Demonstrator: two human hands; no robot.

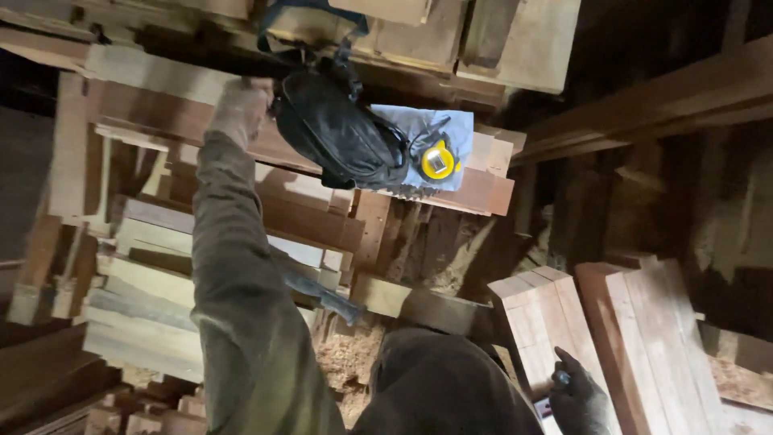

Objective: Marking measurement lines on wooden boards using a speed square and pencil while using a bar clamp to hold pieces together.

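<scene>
Left hand [239, 109] closed on plank [161, 113] atop stack, beside black bag [342, 133]. Right hand [578, 395] low by boards [547, 322], pinching small object; grip unclear. Plank likely stiff, heavy, splintery; best held at edge.

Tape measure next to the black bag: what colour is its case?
Yellow tape measure, grey centre, lying on pale cloth; head view.

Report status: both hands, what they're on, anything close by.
Left hand up on a plank, grip unclear. Right hand low by stacked boards, small item at fingers. Black bag beside left hand.
</scene>
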